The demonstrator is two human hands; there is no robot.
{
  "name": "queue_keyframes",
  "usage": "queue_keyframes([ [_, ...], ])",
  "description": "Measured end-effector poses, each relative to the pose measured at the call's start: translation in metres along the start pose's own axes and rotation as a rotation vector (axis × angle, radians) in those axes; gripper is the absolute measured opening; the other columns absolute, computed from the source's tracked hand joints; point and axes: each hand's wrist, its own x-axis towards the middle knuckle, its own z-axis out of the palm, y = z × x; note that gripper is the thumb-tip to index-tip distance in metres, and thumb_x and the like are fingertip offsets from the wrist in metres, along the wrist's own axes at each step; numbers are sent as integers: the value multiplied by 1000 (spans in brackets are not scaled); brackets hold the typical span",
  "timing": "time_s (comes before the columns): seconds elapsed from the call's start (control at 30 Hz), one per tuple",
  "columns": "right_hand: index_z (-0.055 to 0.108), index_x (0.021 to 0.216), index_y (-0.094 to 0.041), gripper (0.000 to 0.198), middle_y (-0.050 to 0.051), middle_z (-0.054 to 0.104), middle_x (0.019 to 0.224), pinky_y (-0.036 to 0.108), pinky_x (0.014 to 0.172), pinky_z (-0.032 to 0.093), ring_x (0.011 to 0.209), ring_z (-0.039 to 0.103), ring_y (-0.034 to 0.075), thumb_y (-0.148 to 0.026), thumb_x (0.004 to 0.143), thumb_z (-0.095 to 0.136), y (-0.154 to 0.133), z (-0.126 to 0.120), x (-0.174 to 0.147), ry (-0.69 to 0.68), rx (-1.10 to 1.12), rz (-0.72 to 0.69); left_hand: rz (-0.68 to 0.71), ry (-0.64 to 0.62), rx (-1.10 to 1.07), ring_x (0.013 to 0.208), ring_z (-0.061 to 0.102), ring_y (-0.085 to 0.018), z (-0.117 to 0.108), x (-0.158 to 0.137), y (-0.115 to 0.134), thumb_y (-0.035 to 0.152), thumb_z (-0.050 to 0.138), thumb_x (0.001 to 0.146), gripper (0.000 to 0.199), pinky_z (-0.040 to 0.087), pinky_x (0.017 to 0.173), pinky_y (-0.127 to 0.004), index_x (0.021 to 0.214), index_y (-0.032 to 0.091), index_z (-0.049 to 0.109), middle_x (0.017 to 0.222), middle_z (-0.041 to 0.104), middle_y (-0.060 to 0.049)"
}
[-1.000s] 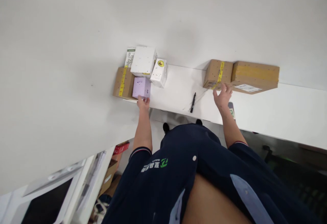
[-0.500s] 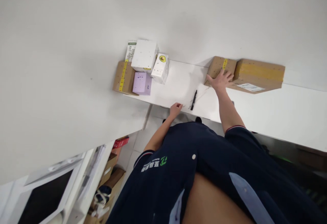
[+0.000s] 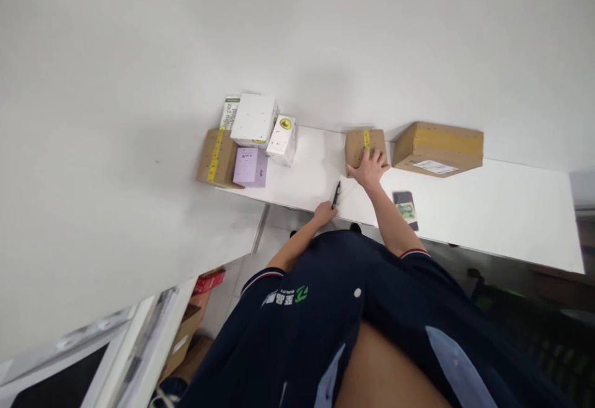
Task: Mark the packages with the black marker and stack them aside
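My left hand (image 3: 325,212) is at the front edge of the white table (image 3: 320,175). Its fingers are closed around the near end of a black marker (image 3: 336,193). My right hand (image 3: 370,169) spans the near side of a small cardboard box (image 3: 357,142) with a strip of yellow tape. Its thumb is at the box's left edge and the fingers reach toward the right edge. The box stands near the wall, with a narrow gap to a larger cardboard box (image 3: 446,141) that carries a white label.
To the left are a taped brown box (image 3: 204,159), a lilac box (image 3: 246,166), a white box (image 3: 253,116), a narrow avocado-print box (image 3: 280,141) and a "Super Meal" pack (image 3: 229,110). A phone-like object with a green banknote picture (image 3: 406,211) lies right of my right forearm.
The small cardboard box has slid left with my right hand, away from the larger box. My left hand has closed on the marker's near end. The view has shifted, showing more table at right.
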Motion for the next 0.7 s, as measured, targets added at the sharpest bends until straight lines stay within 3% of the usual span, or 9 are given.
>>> queue_keyframes([
  [0.1,41,145,-14,76,28,27,156,74,99,27,143,14,48,-60,86,57,-22,4,-18,4,-6,-52,-85,49,-91,99,70,-25,-6,-21,-40,31,60,89,20,50,85,-31,84,15,70,92,75,-14],
  [0.27,43,143,-13,77,28,28,155,74,100,26,143,12,49,-56,83,62,-54,11,-29,-54,41,-106,-217,129,-292,72,69,-17,-18,-43,-81,36,48,96,30,51,70,-27,91,14,67,68,69,-5],
  [0.4,41,145,-15,79,27,29,155,75,100,25,141,16,49,-63,84,58,-77,18,-33,-91,114,-111,-247,119,-438,58,64,-13,-15,-46,-77,36,48,95,29,49,60,-23,85,16,65,61,65,-2],
  [0.53,46,143,-19,72,23,29,158,73,103,25,143,16,47,-61,86,59,-92,18,-43,-148,130,-267,-204,22,-501,54,61,-13,-6,-47,-56,33,52,94,30,49,57,-24,71,16,62,56,62,-2],
  [0.63,51,138,-19,61,21,30,160,69,107,25,145,19,44,-57,90,56,-83,10,-58,-138,119,-325,-145,-45,-496,54,61,-14,-6,-49,-42,32,53,92,29,49,57,-25,70,16,63,54,62,-1],
  [0.7,56,132,-18,53,22,41,152,61,108,31,141,32,41,-54,94,51,-65,4,-72,-152,121,-277,-92,-71,-475,56,61,-15,-9,-49,-34,33,56,90,27,50,60,-26,71,16,65,54,62,-1],
])
